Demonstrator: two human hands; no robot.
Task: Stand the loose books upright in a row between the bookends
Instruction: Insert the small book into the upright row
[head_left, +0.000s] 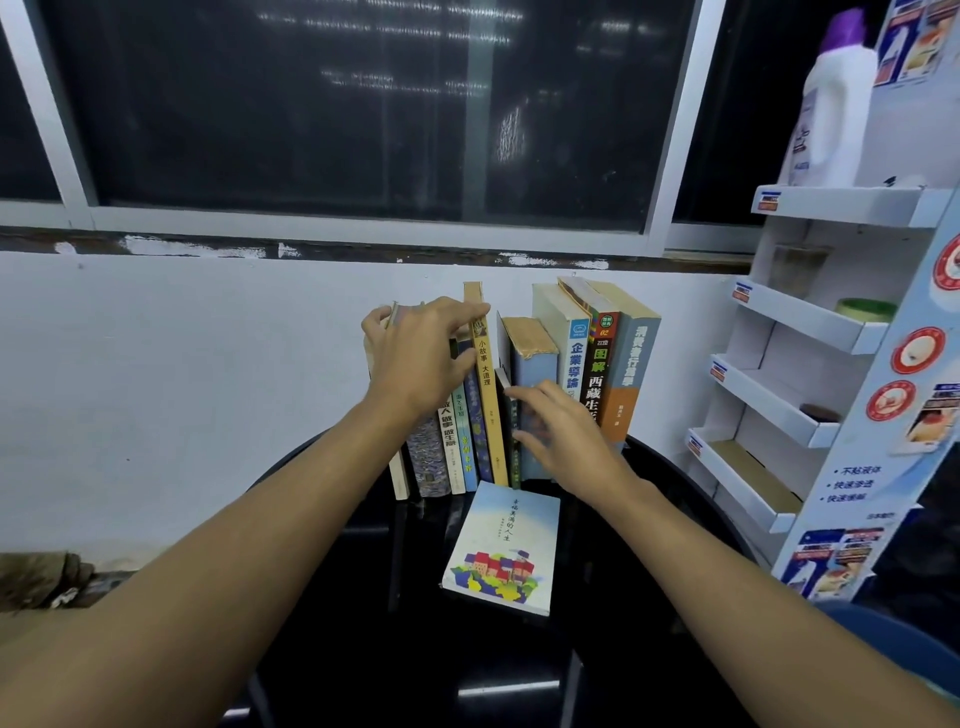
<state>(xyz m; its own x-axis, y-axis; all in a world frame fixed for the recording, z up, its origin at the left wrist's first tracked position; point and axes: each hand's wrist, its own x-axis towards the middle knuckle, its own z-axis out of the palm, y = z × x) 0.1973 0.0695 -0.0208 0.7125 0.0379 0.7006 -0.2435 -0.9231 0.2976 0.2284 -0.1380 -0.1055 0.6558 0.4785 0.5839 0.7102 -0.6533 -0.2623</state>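
The row of upright books (511, 384) is standing on the black table (665, 519). The left hand (415, 358) is spread loosely over its tops; the right hand (566, 441), open, is pressing spines. Just below both, one loose book (501, 548) is lying flat.

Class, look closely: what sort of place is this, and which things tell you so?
Probably a small shop corner or storeroom: a white display rack with promotional posters, a detergent bottle on top, and a dark window above a black table.

Left hand (415, 353) and right hand (561, 441): bare, no gloves, rings or watch. Forearms: bare, no sleeves visible.
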